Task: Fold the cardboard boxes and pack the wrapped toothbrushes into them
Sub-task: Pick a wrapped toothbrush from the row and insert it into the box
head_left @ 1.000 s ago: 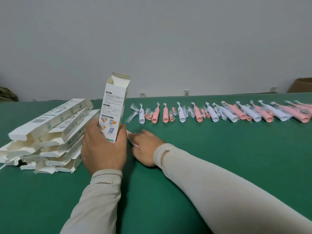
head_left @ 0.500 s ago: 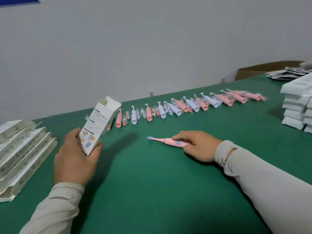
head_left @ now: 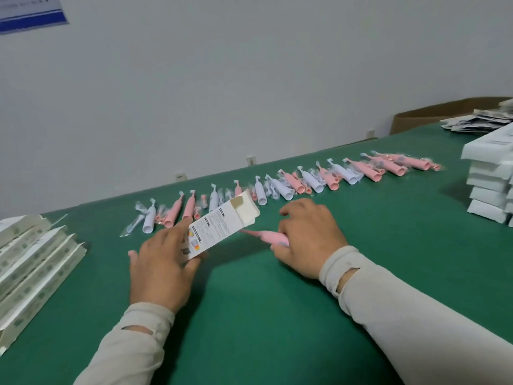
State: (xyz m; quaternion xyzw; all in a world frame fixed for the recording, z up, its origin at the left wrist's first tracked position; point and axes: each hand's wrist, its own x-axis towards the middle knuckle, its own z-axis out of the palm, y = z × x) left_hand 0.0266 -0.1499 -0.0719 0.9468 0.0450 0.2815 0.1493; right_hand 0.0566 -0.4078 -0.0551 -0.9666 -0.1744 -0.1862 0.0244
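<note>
Green felt-like table fills the lower frame, running back to a plain white wall. Blue-edged poster top left on that wall, couple of wall sockets low down just behind the table edge. Brown cardboard carton far right at the back, w/ a heap of printed leaflets in front of it.

Left edge: stack of folded white boxes, long sides toward camera. Right edge: another stack of white boxes, piled high. Across the middle, a long row of wrapped toothbrushes, pink and white alternating, brush heads pointing toward the wall.

Now the hands. Left hand grips a white box at its lower end, fingers wrapped round it, box tilted up and to the right, top flap open and facing the row. Printed panel faces camera.

Right hand is closed round a pink toothbrush, handle end buried in the palm, thin neck sticking out left toward the box. Brush lies low, near the table; can't tell if it's touching. Its tip sits just under the box's mid-section, not inside — open mouth of the box is higher up and further back. Both sleeves beige, w/ thumb slits.
</note>
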